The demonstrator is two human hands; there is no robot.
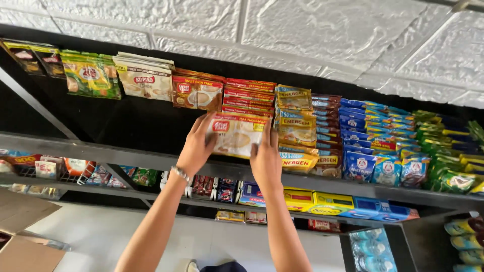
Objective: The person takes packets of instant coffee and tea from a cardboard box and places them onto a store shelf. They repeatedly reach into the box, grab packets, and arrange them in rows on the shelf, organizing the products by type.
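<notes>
Both my hands reach up to a dark metal shelf [101,149]. My left hand [195,146], with a bracelet at the wrist, grips the left edge of a cream and red drink-mix sachet pack [236,135]. My right hand [266,160] grips the same pack's right edge. The pack sits at the front of a stack of red sachet packs [249,95]. A brown and red sachet pack [196,92] stands just left of it, and yellow cereal-drink sachets [296,126] stand just right.
More sachets line the shelf: green ones [91,75] and cream ones [145,78] to the left, blue packs [373,146] and green packs [448,161] to the right. Lower shelves hold small boxes [322,201]. An open cardboard box [22,236] sits bottom left. Bottles [370,249] stand below right.
</notes>
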